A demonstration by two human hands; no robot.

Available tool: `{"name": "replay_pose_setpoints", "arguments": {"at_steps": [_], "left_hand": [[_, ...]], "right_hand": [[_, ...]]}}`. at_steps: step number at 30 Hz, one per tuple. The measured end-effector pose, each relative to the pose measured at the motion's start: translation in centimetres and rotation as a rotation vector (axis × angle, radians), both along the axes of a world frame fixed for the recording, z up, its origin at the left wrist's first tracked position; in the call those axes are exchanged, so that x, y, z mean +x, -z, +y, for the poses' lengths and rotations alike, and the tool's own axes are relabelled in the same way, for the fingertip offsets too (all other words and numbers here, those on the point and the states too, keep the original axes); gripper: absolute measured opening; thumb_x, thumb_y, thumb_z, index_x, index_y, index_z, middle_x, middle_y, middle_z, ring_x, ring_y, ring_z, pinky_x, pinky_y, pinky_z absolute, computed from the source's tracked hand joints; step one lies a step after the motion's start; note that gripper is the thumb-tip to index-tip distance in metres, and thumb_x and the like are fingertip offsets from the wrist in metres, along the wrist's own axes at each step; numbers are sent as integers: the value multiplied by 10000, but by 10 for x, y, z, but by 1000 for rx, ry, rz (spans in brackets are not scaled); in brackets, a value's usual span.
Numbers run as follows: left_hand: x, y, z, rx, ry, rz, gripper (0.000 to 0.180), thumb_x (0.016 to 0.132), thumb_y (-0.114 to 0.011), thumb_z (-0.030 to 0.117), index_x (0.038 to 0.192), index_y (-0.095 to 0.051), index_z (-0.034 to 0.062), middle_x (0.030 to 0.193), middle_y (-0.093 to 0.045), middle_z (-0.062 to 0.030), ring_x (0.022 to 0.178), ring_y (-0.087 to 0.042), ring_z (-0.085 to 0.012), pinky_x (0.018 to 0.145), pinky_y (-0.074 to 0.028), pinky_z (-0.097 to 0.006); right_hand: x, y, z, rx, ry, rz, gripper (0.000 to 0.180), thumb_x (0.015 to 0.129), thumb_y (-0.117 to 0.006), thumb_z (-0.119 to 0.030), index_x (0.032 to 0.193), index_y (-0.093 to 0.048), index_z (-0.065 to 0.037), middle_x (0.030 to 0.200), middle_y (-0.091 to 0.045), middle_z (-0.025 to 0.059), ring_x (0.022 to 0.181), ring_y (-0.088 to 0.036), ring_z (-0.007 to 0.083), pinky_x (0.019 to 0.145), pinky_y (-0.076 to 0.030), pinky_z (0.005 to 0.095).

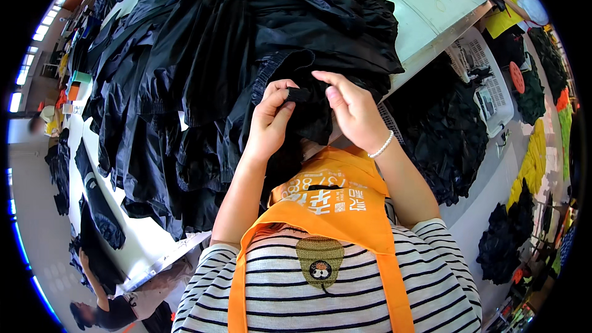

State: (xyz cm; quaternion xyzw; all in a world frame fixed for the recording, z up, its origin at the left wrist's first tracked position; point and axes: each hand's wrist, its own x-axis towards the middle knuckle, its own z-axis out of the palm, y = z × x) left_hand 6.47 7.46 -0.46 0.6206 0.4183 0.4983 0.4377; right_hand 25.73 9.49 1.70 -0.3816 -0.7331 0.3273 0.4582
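My left hand (270, 117) pinches the folded edge of a black garment (298, 95) between thumb and fingers. Just right of it, my right hand (357, 114) has its index finger stretched out and its thumb apart, with nothing visible between them. It hovers close to the held edge; whether its lower fingers touch the cloth is hidden. A gathered elastic band (264, 74) curves up behind my left hand. All around lies a large heap of black garments (197, 31), thin and slightly shiny, hanging over the table's near side.
The heap covers much of a pale table (425, 6). At right stand a white plastic basket (493, 102) and a dark cloth pile (438, 142). Yellow cloth (531, 160) lies farther right. Another person (111, 308) is at the lower left beside a white table (148, 243).
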Motion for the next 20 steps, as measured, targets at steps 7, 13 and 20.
{"name": "replay_pose_setpoints", "arguments": {"at_steps": [7,13,20], "left_hand": [[5,-3,-1,27,7,66,202,852,-505,-116,995,-608,-16,1106,-530,-72,1025,-522,-175,883,-407,-246],[8,-5,-3,65,0,131,217,833,-514,-135,1000,-605,-31,1109,-530,-86,1011,-533,-188,855,-426,-247],[6,-3,-3,53,5,154,232,816,-516,-138,1002,-605,-32,1116,-531,-89,1017,-530,-191,849,-419,-240]], "right_hand": [[-12,7,-2,65,10,-50,188,908,-611,-167,1016,-509,-53,925,-570,104,737,-614,293,652,-497,361],[-16,6,-5,78,34,-97,169,874,-652,-162,947,-537,-64,910,-550,85,728,-605,296,611,-491,362],[-16,9,-5,155,59,-97,145,851,-664,-48,959,-569,-29,886,-564,87,742,-603,242,636,-489,311]]}}
